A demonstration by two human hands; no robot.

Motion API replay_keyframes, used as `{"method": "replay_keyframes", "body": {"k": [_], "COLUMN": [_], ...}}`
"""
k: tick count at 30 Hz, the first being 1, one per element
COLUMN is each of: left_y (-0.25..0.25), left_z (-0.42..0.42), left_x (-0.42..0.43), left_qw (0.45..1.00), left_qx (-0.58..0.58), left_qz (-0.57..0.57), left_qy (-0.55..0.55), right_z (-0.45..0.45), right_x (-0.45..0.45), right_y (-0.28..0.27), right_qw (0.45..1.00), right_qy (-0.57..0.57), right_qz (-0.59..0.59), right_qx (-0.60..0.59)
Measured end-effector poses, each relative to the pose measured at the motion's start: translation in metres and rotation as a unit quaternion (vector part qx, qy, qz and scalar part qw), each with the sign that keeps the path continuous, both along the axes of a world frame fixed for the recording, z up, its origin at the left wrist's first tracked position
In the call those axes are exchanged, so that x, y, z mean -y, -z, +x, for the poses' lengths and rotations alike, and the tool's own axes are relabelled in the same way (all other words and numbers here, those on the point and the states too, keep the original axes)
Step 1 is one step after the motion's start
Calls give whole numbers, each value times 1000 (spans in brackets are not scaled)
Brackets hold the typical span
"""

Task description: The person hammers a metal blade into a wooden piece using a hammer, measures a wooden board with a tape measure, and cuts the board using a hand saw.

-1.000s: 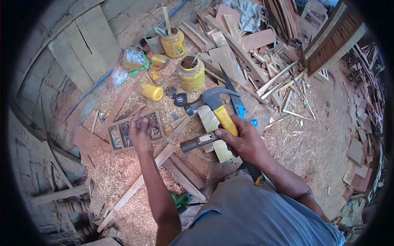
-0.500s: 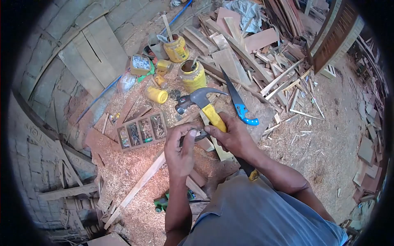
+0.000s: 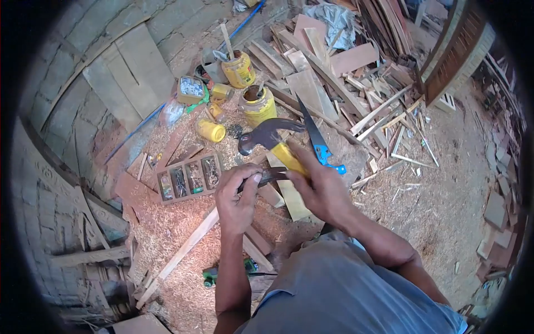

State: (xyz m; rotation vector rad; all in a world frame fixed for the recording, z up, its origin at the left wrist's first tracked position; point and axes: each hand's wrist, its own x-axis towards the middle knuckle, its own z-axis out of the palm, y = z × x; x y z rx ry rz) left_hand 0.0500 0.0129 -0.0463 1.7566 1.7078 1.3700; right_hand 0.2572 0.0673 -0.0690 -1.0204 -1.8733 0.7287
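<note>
My right hand is wrapped round the yellow grip of a claw hammer, whose dark head lies up and left of the fingers. My left hand has its fingers closed on the end of a dark metal hammer head, which spans the gap between both hands. The far end of that piece is hidden by my right hand. Beneath the hands lies a pale wood block. Left of my left hand sits a wooden compartment box with small hardware.
A blue-handled saw lies beyond my right hand. Yellow containers stand ahead. Scrap wood is heaped at the upper right. A long strip and a green tool lie near my left forearm.
My left hand has moved right from over the box and taken hold of the dark head. The claw hammer has shifted left and its handle now looks partly hidden by my right hand.
</note>
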Motion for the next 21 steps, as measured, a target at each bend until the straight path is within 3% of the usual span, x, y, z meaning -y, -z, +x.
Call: {"method": "replay_keyframes", "body": {"k": [5,8,17,19,21], "left_y": [6,4,-1,1,2], "left_z": [-2,-4,-7,-8,-8], "left_x": [-2,-1,0,2,3], "left_qw": [999,999,999,999,1000], "left_qx": [35,-5,-17,-5,-9], "left_qz": [-17,-34,-33,-32,-29], "left_qy": [-13,-21,6,9,5], "right_z": [48,53,60,59,57], "right_x": [11,11,15,12,10], "right_y": [-73,-106,-149,-145,-123], "right_qw": [985,943,996,991,976], "right_qy": [-65,-111,-46,-49,-72], "right_qz": [88,40,71,117,119], "right_qx": [134,311,14,38,170]}}
